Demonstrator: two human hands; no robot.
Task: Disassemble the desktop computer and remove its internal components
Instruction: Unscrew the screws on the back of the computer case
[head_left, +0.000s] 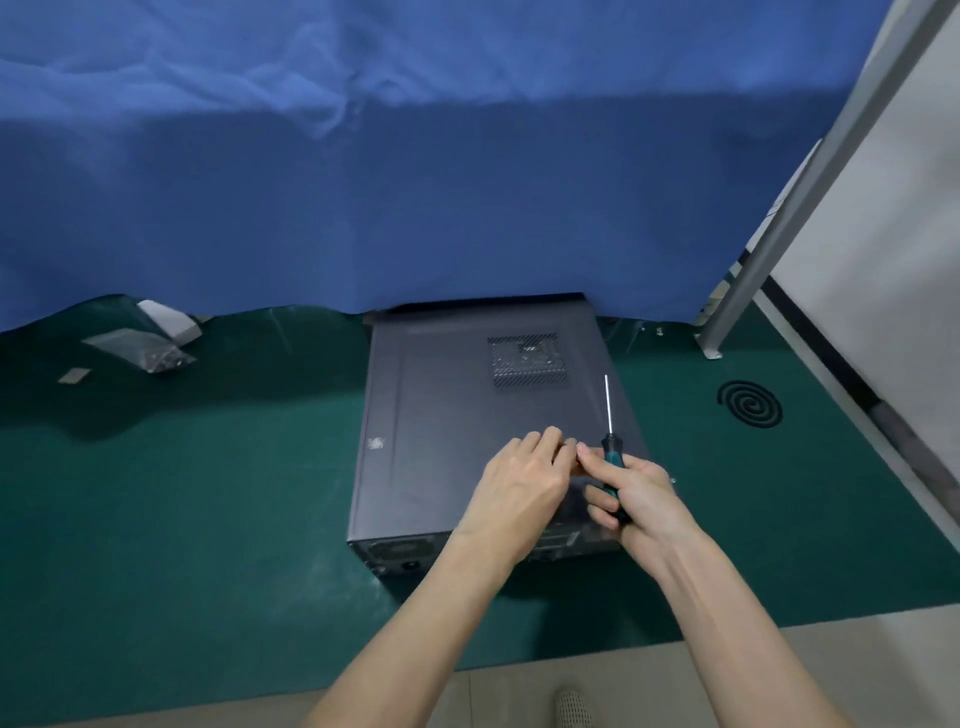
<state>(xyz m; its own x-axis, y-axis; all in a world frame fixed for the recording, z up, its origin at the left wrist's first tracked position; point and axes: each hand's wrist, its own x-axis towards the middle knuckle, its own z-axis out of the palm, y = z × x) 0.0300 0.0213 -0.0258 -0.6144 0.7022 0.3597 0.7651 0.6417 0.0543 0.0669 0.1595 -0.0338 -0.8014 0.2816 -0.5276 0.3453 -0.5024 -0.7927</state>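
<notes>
A dark grey metal desktop computer case (441, 415) lies flat on its side on a green mat (208, 493), its closed side panel facing up and its port end towards the person. A square mesh vent (527, 361) sits in the far part of that panel.

Both bare hands meet over the near right part of the case. The left hand (519, 483) rests knuckles-up on the panel, fingers bent and close together; their tips are hidden against the other hand, so I cannot tell whether they pinch anything. The right hand (639, 499) is wrapped round the teal-and-black handle of a thin-shafted screwdriver (612, 453), whose steel shaft points away over the panel, beside the vent.

Behind the case hangs a wrinkled blue cloth (415, 182). Right of the case, on the mat, lies a black spiral coil (749, 402), and beyond it stands a slanting grey metal post (789, 208). Well to the left of the case are a clear plastic bag (143, 351) and a white block (171, 319).
</notes>
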